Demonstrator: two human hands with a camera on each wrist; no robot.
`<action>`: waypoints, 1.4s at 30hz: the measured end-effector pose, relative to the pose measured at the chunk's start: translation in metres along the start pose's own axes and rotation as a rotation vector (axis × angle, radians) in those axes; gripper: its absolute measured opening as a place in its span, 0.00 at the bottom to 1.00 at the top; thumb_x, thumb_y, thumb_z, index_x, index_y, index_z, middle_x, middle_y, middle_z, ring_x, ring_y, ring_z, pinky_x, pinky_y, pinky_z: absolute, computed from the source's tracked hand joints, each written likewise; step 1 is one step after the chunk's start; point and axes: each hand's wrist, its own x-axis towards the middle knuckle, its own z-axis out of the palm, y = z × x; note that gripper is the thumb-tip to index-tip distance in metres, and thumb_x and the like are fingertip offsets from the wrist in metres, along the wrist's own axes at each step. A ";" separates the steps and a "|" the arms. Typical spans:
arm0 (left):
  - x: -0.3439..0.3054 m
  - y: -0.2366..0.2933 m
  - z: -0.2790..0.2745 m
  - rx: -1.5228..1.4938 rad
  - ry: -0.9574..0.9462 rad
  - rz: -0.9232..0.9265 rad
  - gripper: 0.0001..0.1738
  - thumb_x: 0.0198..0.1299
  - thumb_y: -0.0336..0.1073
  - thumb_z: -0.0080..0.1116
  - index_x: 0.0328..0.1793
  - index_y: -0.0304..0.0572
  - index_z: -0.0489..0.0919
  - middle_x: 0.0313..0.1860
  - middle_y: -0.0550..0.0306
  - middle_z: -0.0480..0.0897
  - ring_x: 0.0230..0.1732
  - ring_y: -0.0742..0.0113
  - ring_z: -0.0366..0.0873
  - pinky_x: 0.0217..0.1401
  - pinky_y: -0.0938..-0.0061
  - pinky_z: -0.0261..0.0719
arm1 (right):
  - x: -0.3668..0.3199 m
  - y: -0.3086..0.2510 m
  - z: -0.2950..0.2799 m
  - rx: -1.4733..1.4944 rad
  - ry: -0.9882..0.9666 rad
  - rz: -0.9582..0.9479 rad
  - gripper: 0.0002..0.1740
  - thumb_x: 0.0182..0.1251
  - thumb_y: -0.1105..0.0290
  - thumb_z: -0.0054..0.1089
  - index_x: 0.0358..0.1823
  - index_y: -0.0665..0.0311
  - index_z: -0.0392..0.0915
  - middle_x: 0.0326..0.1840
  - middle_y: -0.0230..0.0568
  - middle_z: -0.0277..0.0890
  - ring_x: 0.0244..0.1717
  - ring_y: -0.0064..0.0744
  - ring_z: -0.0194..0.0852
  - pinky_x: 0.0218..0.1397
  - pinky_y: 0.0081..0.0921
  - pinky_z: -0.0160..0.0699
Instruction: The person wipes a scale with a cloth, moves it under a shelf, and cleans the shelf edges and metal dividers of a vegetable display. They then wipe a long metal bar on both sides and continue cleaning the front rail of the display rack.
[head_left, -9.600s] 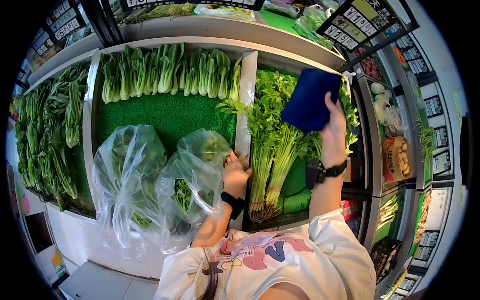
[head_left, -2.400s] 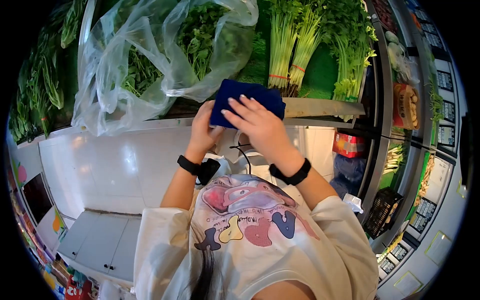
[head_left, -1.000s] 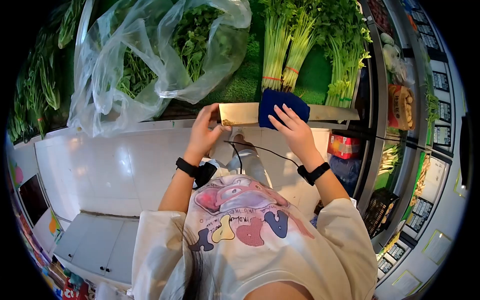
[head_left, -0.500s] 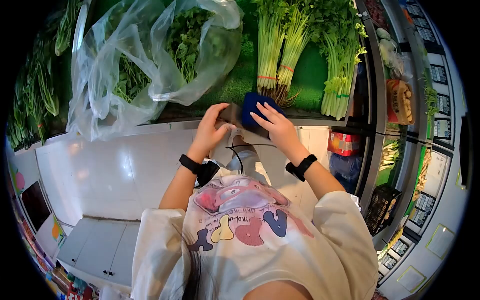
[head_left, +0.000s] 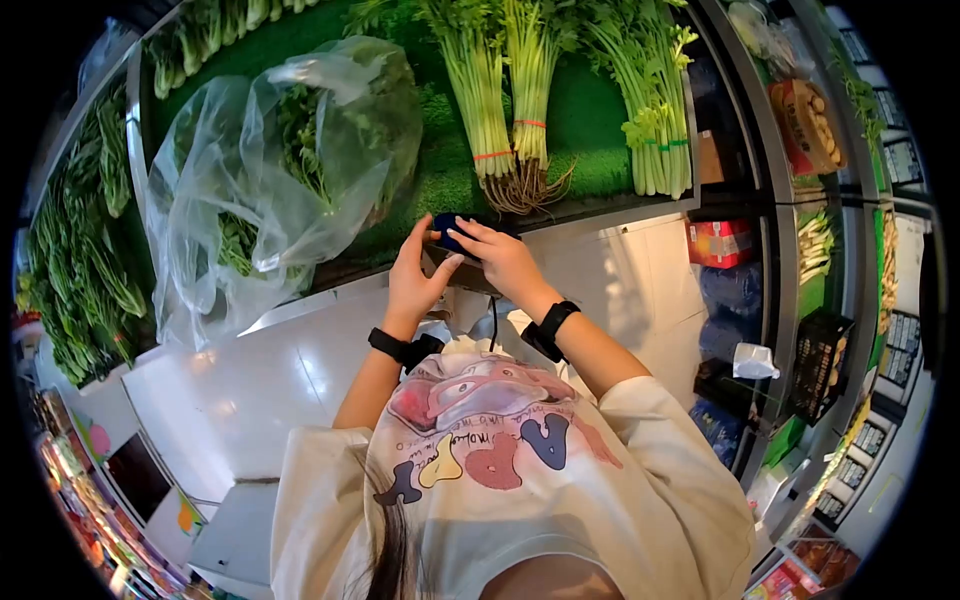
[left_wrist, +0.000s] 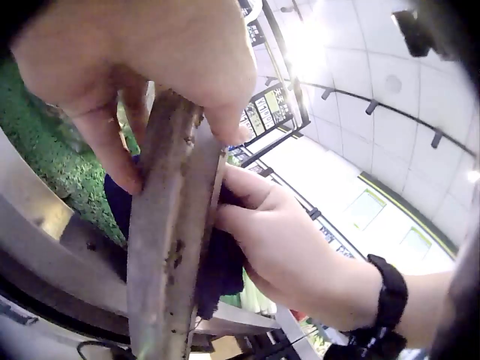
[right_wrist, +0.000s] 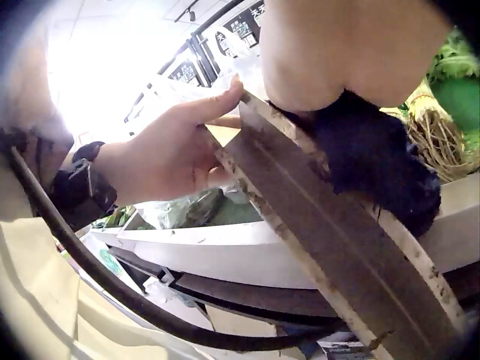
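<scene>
My left hand [head_left: 415,282] grips one end of a long channel-shaped strip [right_wrist: 330,225], thumb and fingers on its opposite sides. The strip looks worn, with dirt specks along its edges; in the left wrist view its outer face [left_wrist: 169,225] is tilted. My right hand [head_left: 510,265] holds a dark blue cloth [right_wrist: 375,154] against the strip, near the left hand. The cloth [left_wrist: 221,266] wraps over both sides of the strip. In the head view the hands hide much of the cloth [head_left: 447,232] and strip.
Beyond the hands, bundled celery [head_left: 530,90] with brown roots lies on green matting [head_left: 590,130]. Clear plastic bags [head_left: 270,170] of greens lie to the left. A black cable hangs by the body. A red box [head_left: 720,243] stands below the display at right.
The cloth came from over the celery to the strip, moved along it from right to left, and now sits by my left hand. The strip has swung away from the display's front edge.
</scene>
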 end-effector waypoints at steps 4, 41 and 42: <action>0.000 0.003 0.007 0.104 0.025 -0.034 0.23 0.54 0.43 0.66 0.53 0.39 0.76 0.45 0.47 0.80 0.47 0.51 0.79 0.50 0.65 0.76 | 0.000 0.007 0.004 0.052 -0.007 0.025 0.34 0.53 0.85 0.48 0.62 0.49 0.74 0.66 0.39 0.69 0.61 0.45 0.71 0.63 0.34 0.72; 0.039 0.076 -0.133 -0.217 0.267 0.109 0.34 0.68 0.62 0.40 0.62 0.36 0.70 0.62 0.51 0.70 0.65 0.59 0.66 0.69 0.61 0.65 | -0.347 -0.037 -0.218 0.091 1.485 0.820 0.19 0.66 0.82 0.53 0.59 0.72 0.72 0.58 0.43 0.75 0.57 0.31 0.72 0.66 0.27 0.67; 0.039 0.074 -0.143 -0.248 0.264 0.119 0.34 0.68 0.62 0.40 0.61 0.36 0.70 0.62 0.52 0.70 0.65 0.60 0.66 0.69 0.61 0.64 | -0.349 -0.038 -0.219 0.105 1.510 0.817 0.19 0.66 0.82 0.53 0.59 0.72 0.72 0.58 0.43 0.74 0.57 0.32 0.72 0.66 0.27 0.67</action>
